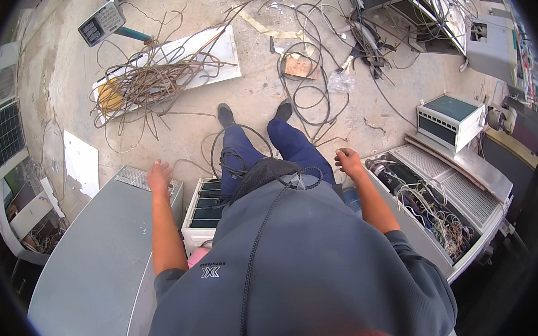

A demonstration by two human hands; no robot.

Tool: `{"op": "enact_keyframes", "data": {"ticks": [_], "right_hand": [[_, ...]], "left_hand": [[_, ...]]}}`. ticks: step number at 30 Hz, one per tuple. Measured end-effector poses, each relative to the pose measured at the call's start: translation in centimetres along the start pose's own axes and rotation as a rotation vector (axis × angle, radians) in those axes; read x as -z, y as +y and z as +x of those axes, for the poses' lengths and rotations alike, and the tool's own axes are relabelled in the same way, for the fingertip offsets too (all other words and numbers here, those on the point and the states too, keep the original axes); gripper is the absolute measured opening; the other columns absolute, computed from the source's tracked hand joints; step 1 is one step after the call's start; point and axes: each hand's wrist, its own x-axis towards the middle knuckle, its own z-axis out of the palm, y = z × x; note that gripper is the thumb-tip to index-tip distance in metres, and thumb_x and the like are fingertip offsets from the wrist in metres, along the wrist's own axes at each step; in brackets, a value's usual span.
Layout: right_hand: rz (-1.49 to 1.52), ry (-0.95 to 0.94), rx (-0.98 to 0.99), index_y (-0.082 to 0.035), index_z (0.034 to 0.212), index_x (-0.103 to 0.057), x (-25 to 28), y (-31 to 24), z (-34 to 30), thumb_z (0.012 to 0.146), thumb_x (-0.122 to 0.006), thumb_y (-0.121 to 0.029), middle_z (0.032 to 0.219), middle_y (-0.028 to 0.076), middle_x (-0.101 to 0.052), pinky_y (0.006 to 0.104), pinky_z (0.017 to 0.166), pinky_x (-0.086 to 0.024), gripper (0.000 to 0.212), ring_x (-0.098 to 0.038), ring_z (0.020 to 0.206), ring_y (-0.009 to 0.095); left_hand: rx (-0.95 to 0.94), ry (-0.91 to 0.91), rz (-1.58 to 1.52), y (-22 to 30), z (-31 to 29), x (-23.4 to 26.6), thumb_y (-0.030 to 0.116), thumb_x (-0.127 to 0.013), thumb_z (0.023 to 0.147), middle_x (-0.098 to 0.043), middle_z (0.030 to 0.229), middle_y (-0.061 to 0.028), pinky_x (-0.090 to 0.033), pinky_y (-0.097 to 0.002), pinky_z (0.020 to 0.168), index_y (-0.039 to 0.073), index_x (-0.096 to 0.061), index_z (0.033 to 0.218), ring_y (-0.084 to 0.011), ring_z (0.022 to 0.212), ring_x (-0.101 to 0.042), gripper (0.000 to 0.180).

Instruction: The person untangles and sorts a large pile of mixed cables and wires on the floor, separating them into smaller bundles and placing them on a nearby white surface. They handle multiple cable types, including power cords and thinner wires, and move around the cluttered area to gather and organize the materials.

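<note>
I look straight down at my grey top, blue trousers and dark shoes on a concrete floor. My left hand (159, 176) hangs open with fingers spread, just above the corner of a grey metal casing (96, 265) on my left. My right hand (348, 161) is loosely curled and holds nothing, close to the edge of an opened air-conditioner unit (435, 210) full of wiring on my right. A black cable (239, 160) loops over my thighs and runs up to my chest.
A white grilled unit (201, 212) stands by my left leg. A tangle of brown wire (153, 82) lies on a white panel ahead. More black cables (310, 85), a white box unit (451, 120) and a scale head (101, 22) lie around.
</note>
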Motion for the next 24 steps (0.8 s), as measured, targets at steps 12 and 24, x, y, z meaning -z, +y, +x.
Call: {"op": "enact_keyframes", "data": {"ticks": [12,24], "right_hand": [[0.448,0.266,-0.348,-0.004,0.125,-0.064,7.4,13.4,0.6,0.101,-0.063,-0.035,0.104,0.013,-0.074,0.0392,0.063,-0.055,0.039,-0.071,0.079,0.024],[0.453,0.171,-0.137,0.002,0.116,-0.069,9.8,3.2,5.2,0.098,-0.067,-0.032,0.087,0.011,-0.072,0.0336,0.052,-0.052,0.038,-0.070,0.068,0.019]], "left_hand": [[-0.073,-0.511,0.608,3.0,-5.0,-19.0,0.040,-0.063,0.100,-0.072,0.106,-0.0119,-0.053,-0.0332,0.064,0.007,-0.063,0.130,-0.0212,0.088,-0.069,0.045],[0.031,-0.287,0.431,12.3,0.6,-26.5,0.039,-0.054,0.103,-0.071,0.114,-0.0105,-0.052,-0.0375,0.068,0.011,-0.052,0.138,-0.0240,0.088,-0.070,0.044]]}}
